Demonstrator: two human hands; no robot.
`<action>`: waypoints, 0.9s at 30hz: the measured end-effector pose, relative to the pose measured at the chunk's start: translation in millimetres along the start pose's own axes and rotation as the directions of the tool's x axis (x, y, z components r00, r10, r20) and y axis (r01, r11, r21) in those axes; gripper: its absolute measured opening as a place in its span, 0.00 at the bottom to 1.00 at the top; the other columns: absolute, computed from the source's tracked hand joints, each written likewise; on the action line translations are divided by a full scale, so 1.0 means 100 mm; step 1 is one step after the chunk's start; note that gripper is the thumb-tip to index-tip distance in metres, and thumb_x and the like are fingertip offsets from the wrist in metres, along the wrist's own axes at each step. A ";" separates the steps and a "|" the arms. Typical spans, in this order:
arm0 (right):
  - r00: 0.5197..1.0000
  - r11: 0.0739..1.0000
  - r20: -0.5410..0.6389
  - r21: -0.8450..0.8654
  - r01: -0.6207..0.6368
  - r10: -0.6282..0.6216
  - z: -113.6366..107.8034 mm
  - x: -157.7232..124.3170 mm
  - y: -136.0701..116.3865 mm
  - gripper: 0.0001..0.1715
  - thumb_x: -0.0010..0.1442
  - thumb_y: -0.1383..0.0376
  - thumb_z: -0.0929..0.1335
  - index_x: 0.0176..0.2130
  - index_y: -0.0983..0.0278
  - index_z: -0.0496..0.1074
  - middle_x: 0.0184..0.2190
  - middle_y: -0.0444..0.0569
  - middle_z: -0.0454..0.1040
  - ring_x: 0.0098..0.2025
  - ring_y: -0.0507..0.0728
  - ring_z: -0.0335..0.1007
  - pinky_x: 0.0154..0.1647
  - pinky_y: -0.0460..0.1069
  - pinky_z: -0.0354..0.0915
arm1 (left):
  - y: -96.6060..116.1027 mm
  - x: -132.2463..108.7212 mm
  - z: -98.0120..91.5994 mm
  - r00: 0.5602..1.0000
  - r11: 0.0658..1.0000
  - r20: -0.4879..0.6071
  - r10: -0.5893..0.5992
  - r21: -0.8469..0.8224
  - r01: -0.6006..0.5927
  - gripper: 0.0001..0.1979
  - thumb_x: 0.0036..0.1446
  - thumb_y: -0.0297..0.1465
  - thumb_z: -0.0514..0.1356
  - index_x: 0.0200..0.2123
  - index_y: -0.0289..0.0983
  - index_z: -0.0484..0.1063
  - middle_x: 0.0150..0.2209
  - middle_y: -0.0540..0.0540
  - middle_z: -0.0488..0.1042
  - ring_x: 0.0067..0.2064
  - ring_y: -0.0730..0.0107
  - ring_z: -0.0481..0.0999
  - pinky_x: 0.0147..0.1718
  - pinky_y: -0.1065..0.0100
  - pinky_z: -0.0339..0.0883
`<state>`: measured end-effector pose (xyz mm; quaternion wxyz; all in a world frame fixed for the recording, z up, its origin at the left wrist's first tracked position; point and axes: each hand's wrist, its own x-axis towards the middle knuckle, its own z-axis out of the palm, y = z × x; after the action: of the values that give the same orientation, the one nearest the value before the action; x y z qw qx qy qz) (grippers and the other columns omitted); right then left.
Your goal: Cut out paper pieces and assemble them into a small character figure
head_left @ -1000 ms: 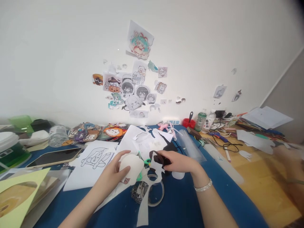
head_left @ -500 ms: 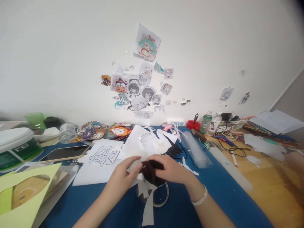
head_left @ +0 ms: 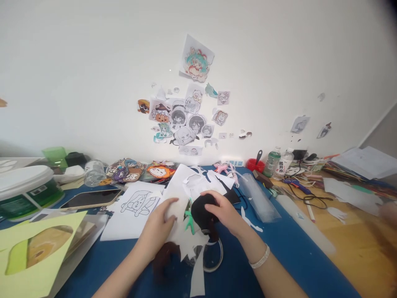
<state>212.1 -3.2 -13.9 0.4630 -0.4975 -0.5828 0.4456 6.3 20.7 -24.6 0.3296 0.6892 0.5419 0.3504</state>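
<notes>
My left hand is closed around a white paper cut-out that hangs ragged below it. My right hand is closed on a black rounded cut-out piece, held against the white paper. A green scissors handle shows between the two hands. Beneath them lie a roll of tape and a dark brown piece on the blue table cover.
A line-drawing sheet, a phone and a green-and-white tub lie at the left, a yellow-green paper nearer. Bottles, a red cup, cables and papers crowd the right. Cartoon cut-outs cover the wall.
Both hands came together and shifted a little up the table. The black piece turned from a flat cut-out into a rounded shape under my right hand. The camera swung slightly left.
</notes>
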 end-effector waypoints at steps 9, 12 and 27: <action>0.984 1.000 -0.178 -0.003 -0.015 0.015 0.12 0.06 0.05 0.21 0.50 0.68 0.62 0.46 0.63 0.67 0.22 0.41 0.63 0.24 0.52 0.61 0.27 0.47 0.59 | 0.29 -0.12 -0.02 0.992 0.774 0.022 -0.121 -0.624 0.109 0.41 0.46 0.41 0.61 0.59 0.34 0.47 0.30 0.46 0.76 0.37 0.60 0.76 0.42 0.58 0.67; 0.988 1.000 -0.151 -0.005 -0.026 0.025 0.16 0.06 0.09 0.22 0.51 0.68 0.62 0.48 0.63 0.65 0.19 0.38 0.60 0.20 0.50 0.56 0.22 0.45 0.55 | 0.30 -0.15 0.04 0.994 0.736 0.102 -0.048 -0.669 0.104 0.39 0.45 0.40 0.62 0.58 0.36 0.51 0.39 0.42 0.76 0.41 0.58 0.75 0.41 0.60 0.68; 0.967 0.966 -0.086 0.081 0.246 -0.239 0.24 -0.02 0.05 0.17 0.58 0.61 0.62 0.46 0.60 0.70 0.45 0.49 0.72 0.49 0.59 0.65 0.48 0.52 0.62 | 0.24 -0.24 0.18 0.920 0.624 0.388 0.057 -0.733 0.270 0.23 0.54 0.41 0.57 0.52 0.37 0.66 0.52 0.41 0.68 0.53 0.57 0.66 0.52 0.58 0.59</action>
<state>189.6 -5.9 -23.0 0.5579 -0.4172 -0.6005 0.3926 29.5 -8.6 -17.5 0.7106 0.4997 0.3057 0.3898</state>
